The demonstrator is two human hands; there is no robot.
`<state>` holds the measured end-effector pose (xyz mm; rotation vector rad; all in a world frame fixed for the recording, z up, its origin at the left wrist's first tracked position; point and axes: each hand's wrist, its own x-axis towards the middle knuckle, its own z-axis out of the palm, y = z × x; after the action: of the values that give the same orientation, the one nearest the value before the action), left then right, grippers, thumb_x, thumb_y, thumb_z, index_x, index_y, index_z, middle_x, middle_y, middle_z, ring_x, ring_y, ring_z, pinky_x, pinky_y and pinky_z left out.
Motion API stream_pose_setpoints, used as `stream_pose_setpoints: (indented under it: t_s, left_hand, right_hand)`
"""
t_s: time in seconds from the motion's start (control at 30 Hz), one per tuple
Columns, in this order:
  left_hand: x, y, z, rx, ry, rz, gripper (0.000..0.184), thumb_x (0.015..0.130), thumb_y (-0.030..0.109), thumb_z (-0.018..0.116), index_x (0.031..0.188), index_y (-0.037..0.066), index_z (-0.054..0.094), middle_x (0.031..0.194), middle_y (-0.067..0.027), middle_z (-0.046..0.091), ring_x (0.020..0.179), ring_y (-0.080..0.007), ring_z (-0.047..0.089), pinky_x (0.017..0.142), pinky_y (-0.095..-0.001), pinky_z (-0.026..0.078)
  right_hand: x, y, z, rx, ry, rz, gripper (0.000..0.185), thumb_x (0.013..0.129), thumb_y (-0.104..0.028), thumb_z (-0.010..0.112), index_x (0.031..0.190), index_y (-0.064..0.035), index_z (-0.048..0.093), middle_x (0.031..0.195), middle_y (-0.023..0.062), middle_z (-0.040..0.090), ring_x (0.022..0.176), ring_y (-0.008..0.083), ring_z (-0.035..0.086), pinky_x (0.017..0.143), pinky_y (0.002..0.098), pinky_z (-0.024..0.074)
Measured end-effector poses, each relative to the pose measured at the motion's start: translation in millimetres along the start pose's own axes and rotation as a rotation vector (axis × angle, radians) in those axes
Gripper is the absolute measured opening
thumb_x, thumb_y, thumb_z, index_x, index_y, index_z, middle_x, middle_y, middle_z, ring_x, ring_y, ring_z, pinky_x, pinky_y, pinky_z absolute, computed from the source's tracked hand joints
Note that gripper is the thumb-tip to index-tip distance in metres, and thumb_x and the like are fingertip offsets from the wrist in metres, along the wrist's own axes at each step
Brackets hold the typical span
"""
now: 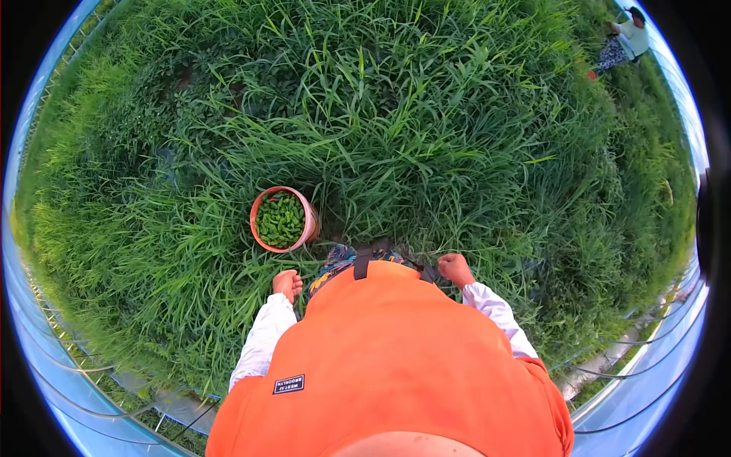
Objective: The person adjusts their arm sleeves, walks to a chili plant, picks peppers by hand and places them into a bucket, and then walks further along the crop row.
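My left hand [288, 285] hangs beside my left hip, its fingers curled in, with nothing seen in it. On the other side, my right hand [455, 269] is closed in a loose fist near a dark strap at my waist, and no object shows in it. A round reddish bucket [312, 223] stands in the grass just ahead of my left hand, apart from it. Green peppers [280, 219] fill much of the bucket, with a bit of red among them.
Tall grass and leafy plants [365, 114] surround me. Another person [630, 38] in a light top and dark cap is at the far upper right, with something red nearby. Curved translucent sheeting [68, 381] with thin hoops borders the plot.
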<state>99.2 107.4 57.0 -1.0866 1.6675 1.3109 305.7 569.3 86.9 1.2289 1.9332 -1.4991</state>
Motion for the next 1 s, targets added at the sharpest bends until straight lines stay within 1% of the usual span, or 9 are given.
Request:
stream_pose_setpoints:
  t_s: [0.4,0.43,0.5,0.6,0.83,0.87,0.9,0.93,1.0]
  left_hand:
    - [-17.2,13.1,44.5,-0.049,-0.134,0.261,0.010,0.086,0.012,0.056,0.092,0.007,0.063,0.081,-0.0052,0.063,0.068,-0.0154,0.059,0.060,-0.0313,0.048]
    - [14.3,1.8,36.8,-0.091,-0.105,0.320,0.014,0.085,0.016,0.056,0.086,0.006,0.065,0.080,-0.0117,0.067,0.070,-0.0246,0.064,0.063,-0.0369,0.049]
    - [-2.0,20.3,20.5,1.254,-0.030,1.015,0.022,0.082,0.023,0.056,0.083,0.004,0.067,0.082,-0.0198,0.066,0.077,-0.0359,0.064,0.066,-0.0431,0.048]
    - [56.4,8.1,17.5,1.245,0.063,0.846,0.032,0.079,0.033,0.056,0.083,0.002,0.066,0.083,-0.0243,0.063,0.081,-0.0421,0.061,0.068,-0.0470,0.047]
    - [85.1,-12.5,78.3,1.278,-0.095,1.061,0.035,0.080,0.036,0.054,0.089,0.005,0.068,0.089,-0.0212,0.065,0.082,-0.0390,0.063,0.069,-0.0460,0.048]
    - [79.0,-21.1,88.1,0.927,-0.172,0.982,0.025,0.082,0.025,0.054,0.086,0.006,0.069,0.083,-0.0185,0.067,0.077,-0.0334,0.065,0.067,-0.0426,0.049]
    - [2.5,0.2,114.1,0.188,-0.126,0.422,0.016,0.083,0.013,0.053,0.087,0.006,0.067,0.076,-0.0108,0.065,0.072,-0.0222,0.064,0.062,-0.0358,0.050]
    - [-2.3,-1.5,113.0,0.105,-0.179,0.288,0.013,0.085,0.010,0.053,0.090,0.007,0.065,0.077,-0.0076,0.064,0.070,-0.0184,0.062,0.059,-0.0326,0.050]
    - [-16.7,-2.4,109.1,-0.005,-0.260,0.122,0.014,0.090,0.017,0.056,0.100,0.008,0.057,0.080,-0.0035,0.059,0.069,-0.0145,0.058,0.060,-0.0298,0.049]
  right_hand:
    - [-22.1,121.6,-74.1,0.209,0.167,0.243,0.015,0.081,-0.003,0.056,0.092,0.0049,0.062,0.064,0.0078,0.059,0.048,0.0136,0.053,0.042,0.0253,0.0390]
    - [-29.7,122.0,-77.7,0.235,0.192,0.263,0.015,0.081,-0.003,0.056,0.092,0.0045,0.062,0.063,0.0073,0.059,0.048,0.0135,0.053,0.042,0.0251,0.0392]
    - [-50.1,132.9,-81.4,0.279,0.213,0.256,0.015,0.082,-0.006,0.056,0.093,0.0015,0.063,0.064,0.0058,0.060,0.048,0.0125,0.053,0.042,0.0257,0.0406]
    - [-87.7,162.9,-84.1,0.371,0.252,0.351,0.015,0.085,-0.009,0.057,0.094,0.0001,0.063,0.067,0.0067,0.062,0.050,0.0119,0.054,0.043,0.0265,0.0420]
    - [-162.1,215.4,-84.6,0.286,0.276,0.430,0.012,0.082,-0.005,0.059,0.088,0.0014,0.066,0.065,0.0096,0.062,0.051,0.0180,0.057,0.044,0.0302,0.0444]
    - [-161.3,211.8,-91.6,0.080,0.234,0.481,0.011,0.081,-0.004,0.059,0.088,0.0009,0.066,0.066,0.0100,0.062,0.052,0.0184,0.057,0.046,0.0320,0.0457]
    - [-156.6,213.5,-100.8,0.045,0.139,0.195,0.010,0.081,-0.004,0.059,0.087,0.0006,0.066,0.066,0.0099,0.062,0.052,0.0185,0.057,0.045,0.0319,0.0451]
    - [-148.6,213.2,-112.3,0.014,0.033,-0.090,0.010,0.081,-0.004,0.058,0.086,0.0003,0.066,0.066,0.0099,0.061,0.052,0.0186,0.057,0.045,0.0317,0.0446]
    - [-103.2,195.0,-132.8,0.138,0.059,0.276,0.008,0.083,-0.006,0.057,0.084,-0.0010,0.063,0.063,0.0089,0.060,0.051,0.0182,0.056,0.042,0.0297,0.0418]
